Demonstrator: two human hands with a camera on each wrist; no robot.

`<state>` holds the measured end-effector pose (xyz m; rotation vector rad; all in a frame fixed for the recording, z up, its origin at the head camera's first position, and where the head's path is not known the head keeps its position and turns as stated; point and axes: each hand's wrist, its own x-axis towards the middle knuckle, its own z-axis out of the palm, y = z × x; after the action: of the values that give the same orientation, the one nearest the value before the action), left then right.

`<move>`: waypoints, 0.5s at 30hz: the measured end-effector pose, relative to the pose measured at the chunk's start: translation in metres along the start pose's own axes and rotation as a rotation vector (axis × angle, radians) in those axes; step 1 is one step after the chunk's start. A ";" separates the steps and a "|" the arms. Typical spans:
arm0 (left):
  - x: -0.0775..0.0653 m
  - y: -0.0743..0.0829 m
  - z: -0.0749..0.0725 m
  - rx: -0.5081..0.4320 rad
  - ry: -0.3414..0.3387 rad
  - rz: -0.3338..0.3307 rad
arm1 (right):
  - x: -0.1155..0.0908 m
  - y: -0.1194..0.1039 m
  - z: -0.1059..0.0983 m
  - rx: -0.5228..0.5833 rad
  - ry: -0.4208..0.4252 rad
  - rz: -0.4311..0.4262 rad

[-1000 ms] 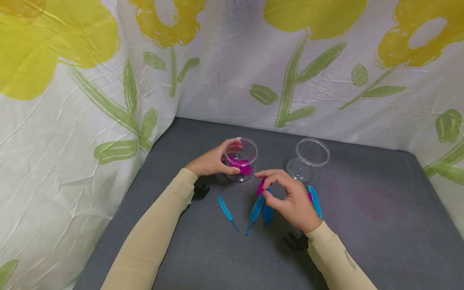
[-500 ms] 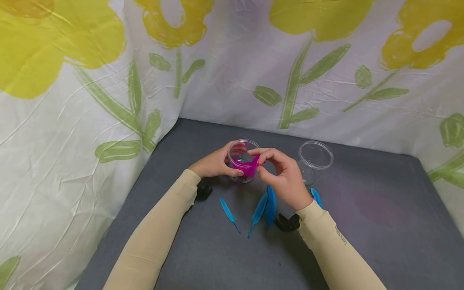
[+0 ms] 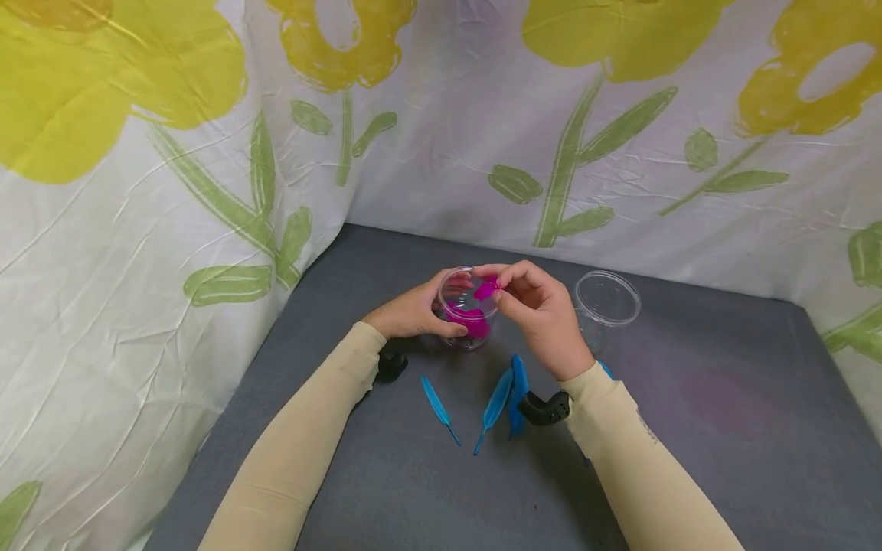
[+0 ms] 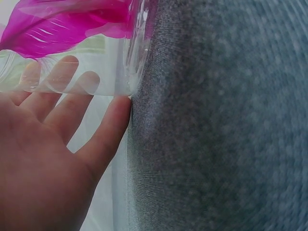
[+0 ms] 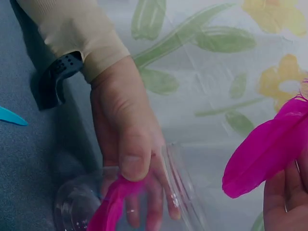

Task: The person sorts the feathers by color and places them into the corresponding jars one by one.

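Note:
A clear plastic jar stands on the grey table, with magenta feathers lying inside at its bottom. My left hand grips it from the left, thumb in front and fingers round the back; the left wrist view shows the fingers through the transparent wall. Above the jar's mouth, on the right, my right hand pinches another magenta feather between thumb and forefinger. That feather's tip points down and left over the opening.
A second clear jar stands at the back right, partly behind my right hand. Blue feathers lie on the table in front, one partly behind the right wrist's black camera mount. A flowered curtain rises along the table's back edge.
My right hand has moved from above the blue feathers up and left to the jar's mouth, bringing a magenta feather along. My left hand keeps its grip on the jar.

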<state>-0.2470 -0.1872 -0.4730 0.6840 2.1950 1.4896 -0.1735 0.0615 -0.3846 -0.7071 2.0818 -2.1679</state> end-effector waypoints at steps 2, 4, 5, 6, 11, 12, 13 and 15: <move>0.000 0.000 0.000 0.004 0.000 -0.001 | 0.001 0.002 0.001 0.015 -0.002 0.014; -0.001 -0.001 0.000 0.008 0.002 -0.005 | 0.002 0.005 0.001 0.016 -0.003 0.027; -0.002 -0.001 0.000 0.011 0.003 -0.005 | 0.003 0.006 0.002 0.016 -0.004 0.033; -0.002 -0.001 0.000 0.014 0.004 -0.008 | 0.004 0.007 0.002 0.015 -0.005 0.040; -0.002 -0.002 0.000 0.021 0.013 -0.013 | 0.007 0.012 0.004 0.015 -0.008 0.057; -0.002 -0.002 0.000 0.023 0.015 -0.014 | 0.008 0.013 0.005 0.018 -0.007 0.060; -0.002 -0.002 0.000 0.025 0.016 -0.014 | 0.008 0.014 0.005 0.022 -0.005 0.065; -0.002 -0.001 0.000 0.030 0.017 -0.014 | 0.010 0.015 0.005 0.025 0.000 0.076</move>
<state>-0.2458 -0.1890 -0.4737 0.6669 2.2341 1.4633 -0.1844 0.0518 -0.3968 -0.6156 2.0425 -2.1495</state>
